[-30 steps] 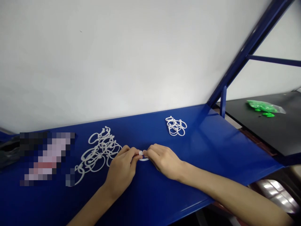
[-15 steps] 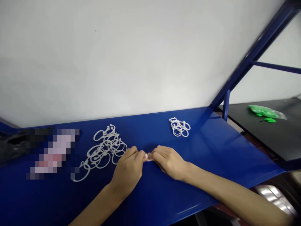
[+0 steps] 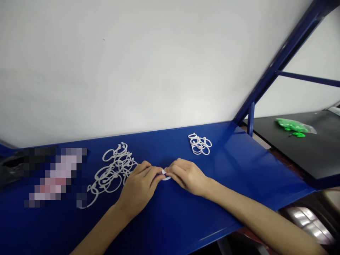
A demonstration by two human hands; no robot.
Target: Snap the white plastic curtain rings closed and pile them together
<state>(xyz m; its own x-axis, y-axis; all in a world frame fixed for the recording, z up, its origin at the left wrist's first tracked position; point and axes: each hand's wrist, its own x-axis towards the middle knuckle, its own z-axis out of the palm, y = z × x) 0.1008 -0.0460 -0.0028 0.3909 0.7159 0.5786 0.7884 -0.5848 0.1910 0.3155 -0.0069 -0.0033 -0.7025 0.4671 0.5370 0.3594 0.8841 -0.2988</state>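
Between my hands is one white plastic ring (image 3: 166, 178) with a small knob-like clasp, held just over the blue table. My left hand (image 3: 142, 184) pinches it at the clasp from the left. From the right, my right hand (image 3: 187, 175) pinches the same ring by the clasp, fingertips nearly meeting the left ones. Most of the ring is hidden by my fingers. A tangled heap of white rings (image 3: 114, 173) lies just left of my left hand, partly behind it. Beyond my right hand sits a smaller cluster of white rings (image 3: 199, 144).
The blue table (image 3: 170, 226) meets a pale wall (image 3: 159, 71) at the back. A black plastic bag (image 3: 13, 164) and a pixelated patch are at the left. At right stand a blue metal frame (image 3: 271, 71) and a black table (image 3: 297, 152) with a bag of green pieces (image 3: 293, 125).
My fingers have shifted slightly on the ring, and more of its clasp and lower curve shows now. The whole view has moved a little; both ring piles look unchanged.
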